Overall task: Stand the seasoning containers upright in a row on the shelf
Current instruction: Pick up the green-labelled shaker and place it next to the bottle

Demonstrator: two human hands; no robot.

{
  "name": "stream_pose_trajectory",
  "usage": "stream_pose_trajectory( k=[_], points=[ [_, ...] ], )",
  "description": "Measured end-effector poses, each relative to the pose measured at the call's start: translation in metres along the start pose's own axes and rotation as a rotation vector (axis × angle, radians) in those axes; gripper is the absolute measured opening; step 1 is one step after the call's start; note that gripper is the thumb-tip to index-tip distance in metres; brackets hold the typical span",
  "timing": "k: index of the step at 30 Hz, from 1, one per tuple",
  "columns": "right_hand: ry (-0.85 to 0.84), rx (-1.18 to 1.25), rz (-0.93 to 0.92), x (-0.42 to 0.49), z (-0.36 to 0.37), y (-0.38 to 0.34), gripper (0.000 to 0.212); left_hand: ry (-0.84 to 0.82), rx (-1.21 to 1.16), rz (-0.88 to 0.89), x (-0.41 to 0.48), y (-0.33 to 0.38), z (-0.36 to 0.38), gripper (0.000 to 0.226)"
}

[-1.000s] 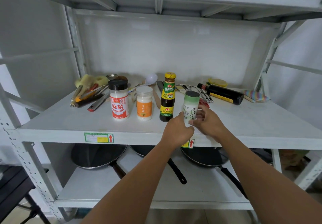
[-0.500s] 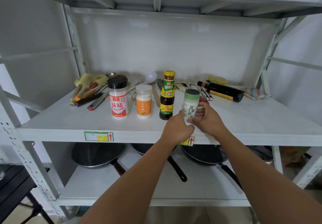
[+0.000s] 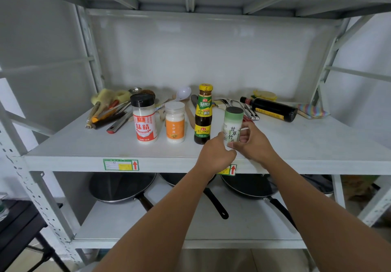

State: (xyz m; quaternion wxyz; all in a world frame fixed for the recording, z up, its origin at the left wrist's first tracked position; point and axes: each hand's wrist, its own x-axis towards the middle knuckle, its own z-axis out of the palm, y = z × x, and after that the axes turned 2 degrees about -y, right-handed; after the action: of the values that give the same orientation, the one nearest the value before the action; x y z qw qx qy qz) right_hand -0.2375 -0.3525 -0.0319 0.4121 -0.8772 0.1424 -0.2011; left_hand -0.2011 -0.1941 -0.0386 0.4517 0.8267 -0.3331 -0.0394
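just right of the frame's centre, the right hand grips the green-capped seasoning shaker, thumb across the lower front of the label and fingers curled round its right side. the shaker stands upright, its top half clear above the grip. the left hand is bunched against its lower left side with one fingertip on it; i cannot tell whether that hand really holds it. the base is hidden, so resting or lifted is unclear. to its left on the shelf, an oyster sauce bottle, sugar jar and msg shaker stand in a row. a dark sauce bottle lies on its side at the right rear.
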Motion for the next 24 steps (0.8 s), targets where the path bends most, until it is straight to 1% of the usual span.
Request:
stream_pose_trajectory(
  k=[10, 14, 19, 22, 24],
  points=[
    [0.021, -0.016, 0.024, -0.001, 0.000, -0.002, 0.073, -0.022, 0.034, -0.025, -0.004, 0.005, -0.002, 0.056],
    [-0.011, -0.049, 0.057, -0.001, -0.001, -0.006, 0.072, -0.024, 0.105, -0.007, -0.007, 0.008, -0.001, 0.057],
    [-0.049, -0.049, 0.089, -0.017, -0.012, -0.009, 0.075, -0.001, 0.057, -0.033, -0.019, 0.012, -0.008, 0.052],
    [-0.061, -0.112, 0.081, -0.033, -0.023, -0.010, 0.072, 0.020, 0.040, -0.047, -0.032, 0.016, -0.010, 0.052],
    [-0.059, -0.195, 0.086, -0.044, -0.032, -0.011, 0.069, 0.016, 0.097, -0.022, -0.038, 0.021, -0.010, 0.051]
  ],
)
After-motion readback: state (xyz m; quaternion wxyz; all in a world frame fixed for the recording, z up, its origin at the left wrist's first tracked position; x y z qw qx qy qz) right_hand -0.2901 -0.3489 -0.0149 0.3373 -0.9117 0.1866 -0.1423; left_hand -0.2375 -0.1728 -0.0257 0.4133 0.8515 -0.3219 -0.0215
